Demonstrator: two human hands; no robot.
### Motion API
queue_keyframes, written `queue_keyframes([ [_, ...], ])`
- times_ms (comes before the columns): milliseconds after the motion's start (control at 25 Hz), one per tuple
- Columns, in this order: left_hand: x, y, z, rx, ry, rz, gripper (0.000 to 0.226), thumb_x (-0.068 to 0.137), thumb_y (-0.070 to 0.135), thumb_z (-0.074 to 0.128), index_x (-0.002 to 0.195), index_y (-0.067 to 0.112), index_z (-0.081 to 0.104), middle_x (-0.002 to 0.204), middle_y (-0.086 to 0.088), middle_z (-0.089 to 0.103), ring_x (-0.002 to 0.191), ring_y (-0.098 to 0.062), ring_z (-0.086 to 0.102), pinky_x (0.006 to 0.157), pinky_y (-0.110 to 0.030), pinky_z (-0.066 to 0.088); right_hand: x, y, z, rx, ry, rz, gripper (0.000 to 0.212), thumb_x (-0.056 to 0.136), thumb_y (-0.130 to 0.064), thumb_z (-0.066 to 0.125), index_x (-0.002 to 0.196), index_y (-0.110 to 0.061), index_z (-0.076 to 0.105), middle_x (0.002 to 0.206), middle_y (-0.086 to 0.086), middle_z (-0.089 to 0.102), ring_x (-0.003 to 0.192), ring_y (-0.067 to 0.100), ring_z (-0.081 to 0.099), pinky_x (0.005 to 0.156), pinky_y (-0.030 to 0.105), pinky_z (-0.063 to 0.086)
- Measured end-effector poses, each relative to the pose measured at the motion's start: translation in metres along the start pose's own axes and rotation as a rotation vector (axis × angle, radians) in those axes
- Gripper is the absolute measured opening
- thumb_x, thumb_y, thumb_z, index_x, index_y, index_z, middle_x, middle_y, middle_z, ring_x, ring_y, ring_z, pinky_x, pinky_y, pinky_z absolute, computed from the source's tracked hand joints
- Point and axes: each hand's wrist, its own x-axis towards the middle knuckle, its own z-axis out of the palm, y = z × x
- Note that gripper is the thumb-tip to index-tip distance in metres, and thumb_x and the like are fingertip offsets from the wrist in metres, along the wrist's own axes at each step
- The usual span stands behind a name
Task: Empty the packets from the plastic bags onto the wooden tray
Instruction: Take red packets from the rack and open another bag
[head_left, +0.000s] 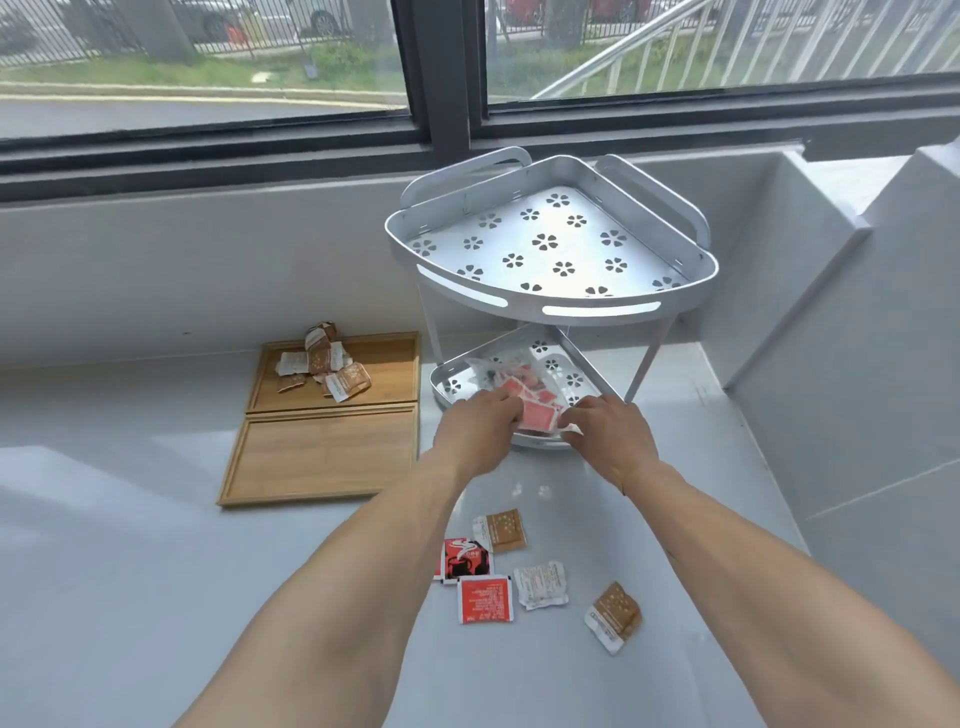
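Observation:
A clear plastic bag (524, 387) full of red packets lies on the lower shelf of a white corner rack (550, 249). My left hand (480, 423) grips the bag's near left edge and my right hand (610, 431) grips its near right edge. To the left lie two wooden trays: the far tray (387, 371) holds a heap of several brown packets (324, 361), the near tray (317, 454) is bare.
Loose packets lie on the white counter near me: two red (475, 579), one white (541, 584), two brown (613, 616). A low white wall and window run behind the trays. A raised white ledge bounds the right side.

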Motion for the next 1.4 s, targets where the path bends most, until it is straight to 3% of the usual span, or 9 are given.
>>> queue_keyframes([
  [240, -0.044, -0.017, -0.030, -0.085, 0.063, -0.074, 0.014, 0.096, 0.013, 0.044, 0.095, 0.021, 0.055, 0.097, 0.000, 0.064, 0.083, -0.029, 0.061, 0.070, -0.042, 0.053, -0.024, -0.035, -0.019, -0.010, 0.017, 0.033, 0.024, 0.098, -0.029, 0.045, 0.101, -0.029, 0.069, 0.099, -0.003, 0.071, 0.101, 0.024, 0.058, 0.089, 0.043, 0.046],
  [400, -0.074, -0.034, -0.039, -0.153, 0.143, -0.137, 0.014, 0.099, 0.016, 0.040, 0.096, 0.022, 0.052, 0.101, 0.000, 0.064, 0.084, -0.029, 0.059, 0.070, -0.046, 0.052, -0.036, -0.064, -0.039, 0.172, 0.132, 0.073, 0.019, 0.095, -0.031, 0.050, 0.096, -0.029, 0.068, 0.090, -0.002, 0.073, 0.092, 0.026, 0.063, 0.074, 0.037, 0.050],
  [560, -0.103, -0.055, -0.056, -0.275, 0.304, -0.190, 0.013, 0.102, 0.023, 0.039, 0.098, 0.023, 0.052, 0.099, 0.000, 0.065, 0.083, -0.028, 0.058, 0.070, -0.047, 0.050, -0.041, -0.102, -0.057, 0.272, 0.273, 0.048, 0.014, 0.094, -0.033, 0.056, 0.094, -0.029, 0.068, 0.089, -0.005, 0.073, 0.087, 0.022, 0.064, 0.061, 0.029, 0.040],
  [680, -0.124, -0.070, -0.073, -0.344, 0.425, -0.200, 0.014, 0.101, 0.020, 0.042, 0.098, 0.018, 0.055, 0.098, -0.002, 0.063, 0.085, -0.030, 0.059, 0.071, -0.047, 0.049, -0.045, -0.133, -0.064, 0.314, 0.342, -0.005, 0.011, 0.093, -0.031, 0.059, 0.092, -0.026, 0.069, 0.086, -0.002, 0.074, 0.084, 0.024, 0.064, 0.068, 0.034, 0.048],
  [800, -0.157, -0.094, -0.084, -0.393, 0.444, -0.214, 0.015, 0.101, 0.022, 0.043, 0.098, 0.018, 0.056, 0.097, 0.000, 0.063, 0.085, -0.029, 0.058, 0.072, -0.047, 0.050, -0.054, -0.167, -0.061, 0.276, 0.379, -0.077, 0.010, 0.092, -0.032, 0.061, 0.092, -0.027, 0.069, 0.084, -0.003, 0.073, 0.081, 0.023, 0.063, 0.065, 0.032, 0.046],
  [1040, -0.240, -0.153, -0.069, -0.344, 0.419, -0.191, 0.012, 0.099, 0.023, 0.050, 0.101, 0.021, 0.062, 0.104, 0.008, 0.062, 0.091, -0.017, 0.061, 0.071, -0.039, 0.051, -0.096, -0.241, -0.026, 0.330, 0.308, -0.205, 0.003, 0.085, -0.028, 0.070, 0.088, -0.028, 0.071, 0.077, -0.011, 0.071, 0.077, 0.014, 0.064, 0.065, 0.032, 0.052],
  [1240, -0.279, -0.183, -0.046, -0.400, 0.440, -0.240, 0.008, 0.096, 0.031, 0.056, 0.094, 0.027, 0.063, 0.101, 0.018, 0.057, 0.083, 0.001, 0.060, 0.068, -0.031, 0.052, -0.132, -0.296, 0.003, 0.427, 0.275, -0.171, 0.007, 0.081, -0.020, 0.071, 0.081, -0.027, 0.069, 0.069, -0.012, 0.065, 0.072, 0.014, 0.061, 0.063, 0.033, 0.051],
  [1400, -0.291, -0.190, -0.038, -0.507, 0.437, -0.282, 0.008, 0.093, 0.033, 0.060, 0.100, 0.029, 0.063, 0.103, 0.018, 0.054, 0.089, -0.003, 0.057, 0.070, -0.034, 0.053, -0.151, -0.327, 0.016, 0.487, 0.254, -0.086, 0.006, 0.083, -0.021, 0.067, 0.087, -0.026, 0.067, 0.070, -0.010, 0.064, 0.067, 0.014, 0.061, 0.062, 0.036, 0.051],
])
